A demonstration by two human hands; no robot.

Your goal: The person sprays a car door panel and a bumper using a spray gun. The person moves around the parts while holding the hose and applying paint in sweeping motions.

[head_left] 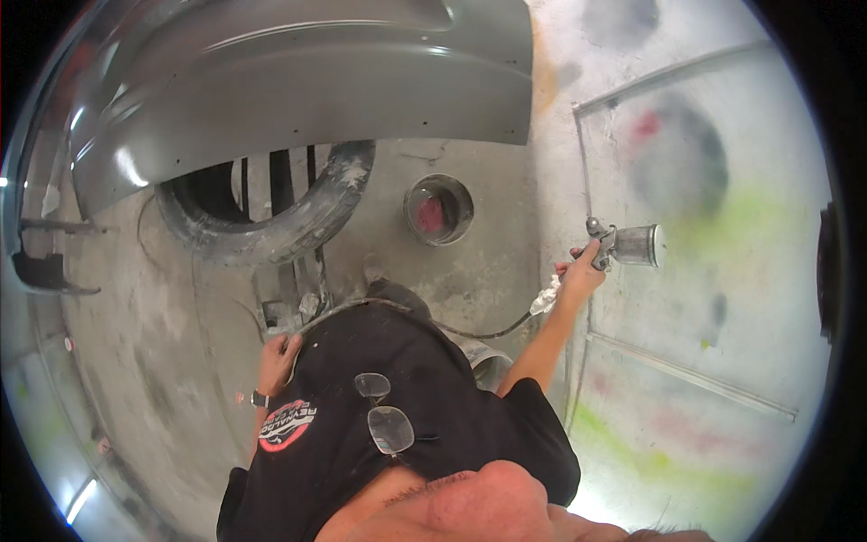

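Jutting out before the pale, paint-blotched wall (655, 303): silver metal spray gun (603, 246), right hand (585, 274) wrapped around its handle. Thin dark hose (497, 335) trails from there toward left hand (280, 354), fingers curled, grip unclear. Beyond, glossy grey curved car panel (343, 77) overlaps worn black rubber tyre (336, 210); round metal tin (466, 213) nearby.

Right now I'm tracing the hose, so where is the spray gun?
In the head view, the spray gun is at the right, gripped in the right hand, with the paint-marked wall behind it.

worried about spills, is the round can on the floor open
Open: no lid covers the can, and a red patch shows inside.
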